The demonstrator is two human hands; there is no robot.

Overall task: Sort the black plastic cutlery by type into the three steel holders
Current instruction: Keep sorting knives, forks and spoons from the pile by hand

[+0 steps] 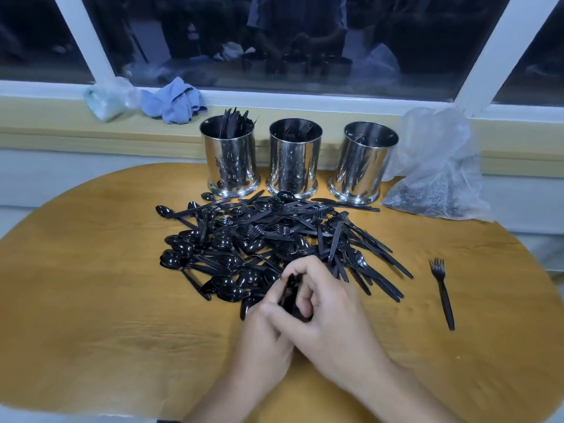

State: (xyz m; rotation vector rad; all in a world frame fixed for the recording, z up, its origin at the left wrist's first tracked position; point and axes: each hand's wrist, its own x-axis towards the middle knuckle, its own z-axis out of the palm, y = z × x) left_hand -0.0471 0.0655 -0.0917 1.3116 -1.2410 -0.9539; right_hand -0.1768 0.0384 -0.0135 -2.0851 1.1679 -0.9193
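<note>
1. My left hand (268,328) and right hand (329,312) meet at the near edge of the pile (274,245). Between them they clamp a small bundle of black pieces (290,296). My right fingers curl over it and my left fingers pinch it from below. I cannot tell whether the pieces are spoons, forks or knives, as my fingers hide the ends.

2. I judge this cutlery very light, thin and slightly springy. The glossy plastic will probably slip, and tines could snap if bent. So I would hold each piece by the flat handle, near its middle, not by the bowl or tines.

3. The bundle's long axis runs from near-left to far-right, tilted toward the holders.

4. The pile lies on the desk (91,285) between my hands and the holders. Spoons crowd its left side and forks and knives fan out on its right. Their handles point every way, so each piece needs turning before it goes in.

5. One fork (442,290) lies alone, well right of the pile, tines far and handle near.

6. The left holder (230,160) already stands full of upright pieces, probably knives. The middle holder (294,161) shows fork tines and the right holder (364,166) holds little. Pieces should drop in upright.
</note>
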